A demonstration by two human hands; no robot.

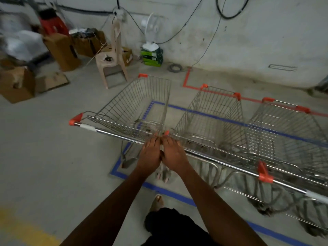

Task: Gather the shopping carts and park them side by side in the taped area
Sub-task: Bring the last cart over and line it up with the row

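Note:
Three wire shopping carts stand side by side inside the blue tape outline (170, 191) on the floor. The left cart (134, 103), the middle cart (211, 110) and the right cart (284, 128) have their chrome handles nearly in one line toward me. My left hand (150, 154) is closed over the right end of the left cart's handle (113, 133). My right hand (174, 155) touches it and is closed over the left end of the middle cart's handle (221, 161). Orange end caps show at my fingertips.
Red tape (186, 80) marks the floor beyond the carts, near the wall. A beige plastic chair (111, 63), cardboard boxes (62, 50) and a white fan on green boxes (151, 54) stand at the back left. A yellow line (21, 226) crosses the near-left floor. My foot (157, 201) is at the blue tape.

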